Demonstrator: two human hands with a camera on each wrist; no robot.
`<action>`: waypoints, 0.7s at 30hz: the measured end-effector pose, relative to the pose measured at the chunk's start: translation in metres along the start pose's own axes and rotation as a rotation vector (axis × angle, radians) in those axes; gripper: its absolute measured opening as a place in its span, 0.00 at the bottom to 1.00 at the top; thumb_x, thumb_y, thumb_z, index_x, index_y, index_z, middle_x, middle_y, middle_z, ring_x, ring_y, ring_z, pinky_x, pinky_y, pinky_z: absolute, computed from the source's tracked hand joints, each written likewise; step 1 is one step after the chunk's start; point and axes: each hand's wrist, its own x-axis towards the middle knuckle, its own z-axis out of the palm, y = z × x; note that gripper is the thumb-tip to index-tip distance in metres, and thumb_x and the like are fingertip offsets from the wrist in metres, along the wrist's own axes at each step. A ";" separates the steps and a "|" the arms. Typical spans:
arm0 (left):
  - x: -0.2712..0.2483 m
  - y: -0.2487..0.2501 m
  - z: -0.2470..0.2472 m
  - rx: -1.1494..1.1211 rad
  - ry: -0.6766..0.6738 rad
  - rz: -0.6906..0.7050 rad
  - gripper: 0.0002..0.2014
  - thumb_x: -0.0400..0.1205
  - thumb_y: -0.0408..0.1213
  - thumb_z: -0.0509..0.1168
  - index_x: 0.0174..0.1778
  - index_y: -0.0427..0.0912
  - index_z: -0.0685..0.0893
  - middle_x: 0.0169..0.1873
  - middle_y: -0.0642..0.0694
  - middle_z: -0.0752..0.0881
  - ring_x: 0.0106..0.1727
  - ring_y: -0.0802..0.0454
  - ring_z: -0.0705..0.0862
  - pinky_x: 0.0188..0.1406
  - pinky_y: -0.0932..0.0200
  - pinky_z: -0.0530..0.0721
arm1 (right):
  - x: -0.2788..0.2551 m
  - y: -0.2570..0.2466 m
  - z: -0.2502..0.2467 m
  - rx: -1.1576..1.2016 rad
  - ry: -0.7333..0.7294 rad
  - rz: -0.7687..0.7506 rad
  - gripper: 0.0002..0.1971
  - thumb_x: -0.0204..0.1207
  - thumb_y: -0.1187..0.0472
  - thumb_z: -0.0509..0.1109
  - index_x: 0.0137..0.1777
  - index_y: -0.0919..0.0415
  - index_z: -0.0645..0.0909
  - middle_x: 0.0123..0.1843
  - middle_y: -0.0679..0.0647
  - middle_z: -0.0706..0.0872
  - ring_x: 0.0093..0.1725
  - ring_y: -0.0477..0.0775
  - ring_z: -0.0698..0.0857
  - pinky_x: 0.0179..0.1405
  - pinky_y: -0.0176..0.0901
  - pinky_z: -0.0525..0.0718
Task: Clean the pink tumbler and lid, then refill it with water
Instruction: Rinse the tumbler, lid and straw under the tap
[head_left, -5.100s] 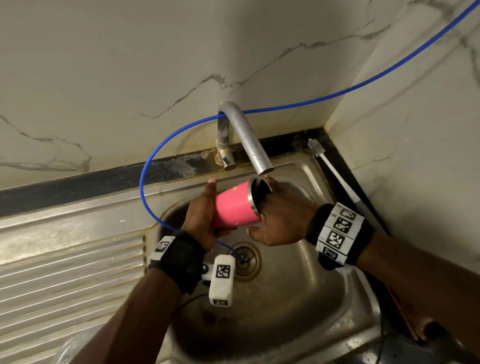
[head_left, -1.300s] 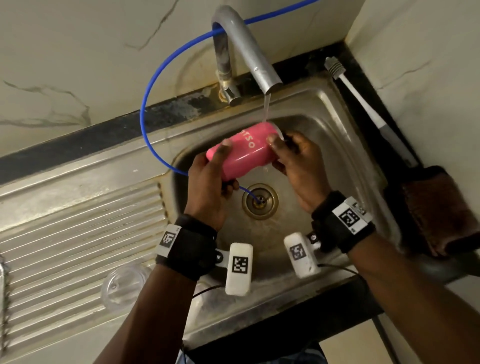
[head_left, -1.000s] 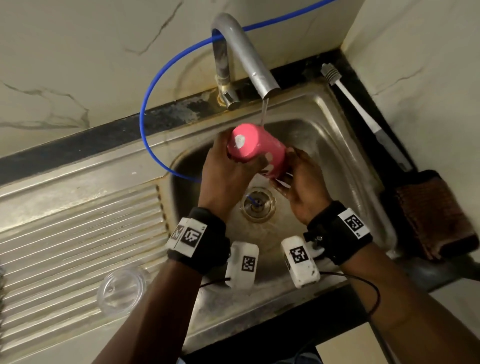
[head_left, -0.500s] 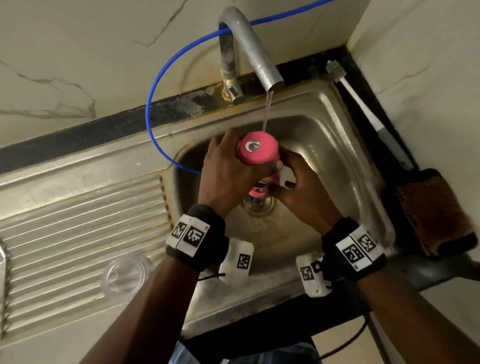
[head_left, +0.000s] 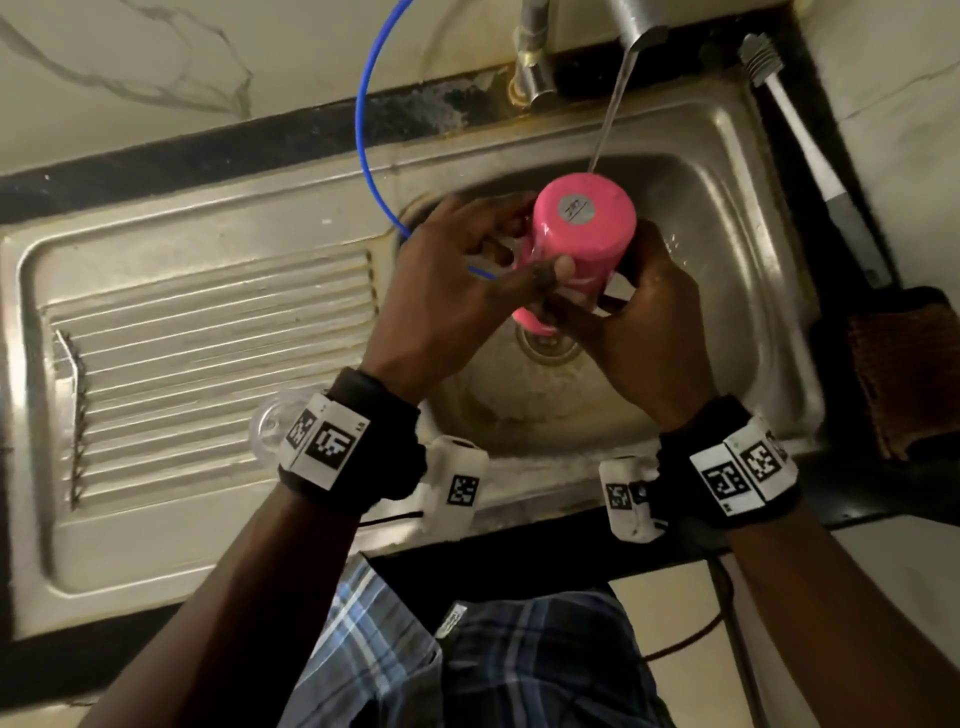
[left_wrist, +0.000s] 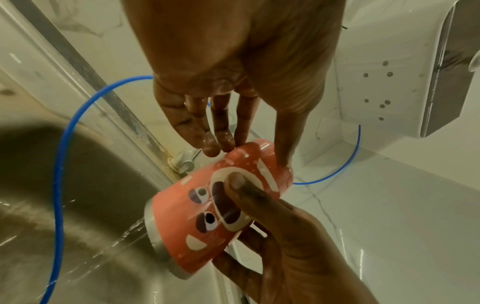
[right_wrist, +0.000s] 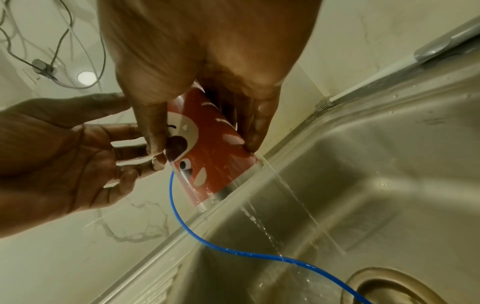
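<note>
The pink tumbler (head_left: 584, 228) is upside down over the sink basin (head_left: 769, 270), its grey-stickered base up. A thin tap stream (head_left: 608, 119) falls beside the base. My right hand (head_left: 623, 301) grips it, thumb across the printed face (right_wrist: 182, 144), fingers (right_wrist: 253, 127) on the far side. My left hand (head_left: 493, 260) touches it near the base with straight wet fingers (left_wrist: 207, 133). Water pours from the tumbler's steel rim (left_wrist: 161, 242) into the basin. The clear lid (head_left: 270, 423) lies on the drainboard, partly hidden behind my left wrist.
The tap spout (head_left: 639, 21) sits at the top, directly above the tumbler. A blue hose (head_left: 363, 145) loops down into the drain (head_left: 550, 348). A white-handled brush (head_left: 800, 135) and a brown cloth (head_left: 914, 374) lie along the right edge. The ribbed drainboard (head_left: 208, 338) is to the left.
The tumbler went from lying sideways under the tap to standing base up. Both hands stayed on it while turning it. The view has dropped closer over the sink.
</note>
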 end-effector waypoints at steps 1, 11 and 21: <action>-0.002 0.001 -0.003 -0.010 -0.001 0.010 0.32 0.76 0.55 0.81 0.76 0.48 0.89 0.58 0.48 0.88 0.56 0.53 0.90 0.63 0.48 0.89 | -0.002 -0.004 0.001 0.003 -0.004 -0.006 0.39 0.67 0.52 0.90 0.76 0.59 0.78 0.62 0.43 0.89 0.63 0.38 0.88 0.53 0.30 0.88; -0.029 0.014 -0.023 -0.034 0.042 0.092 0.30 0.80 0.54 0.80 0.78 0.49 0.86 0.62 0.47 0.89 0.61 0.53 0.87 0.64 0.52 0.87 | -0.026 -0.037 0.005 -0.040 0.089 -0.131 0.38 0.70 0.45 0.86 0.77 0.59 0.77 0.65 0.45 0.88 0.63 0.36 0.87 0.52 0.29 0.88; -0.084 -0.035 -0.014 -0.202 -0.076 -0.079 0.25 0.86 0.43 0.76 0.80 0.51 0.83 0.68 0.48 0.88 0.64 0.53 0.91 0.64 0.45 0.91 | -0.074 0.001 0.043 -0.168 0.140 -0.013 0.43 0.68 0.42 0.87 0.79 0.57 0.75 0.64 0.43 0.90 0.61 0.45 0.91 0.57 0.51 0.92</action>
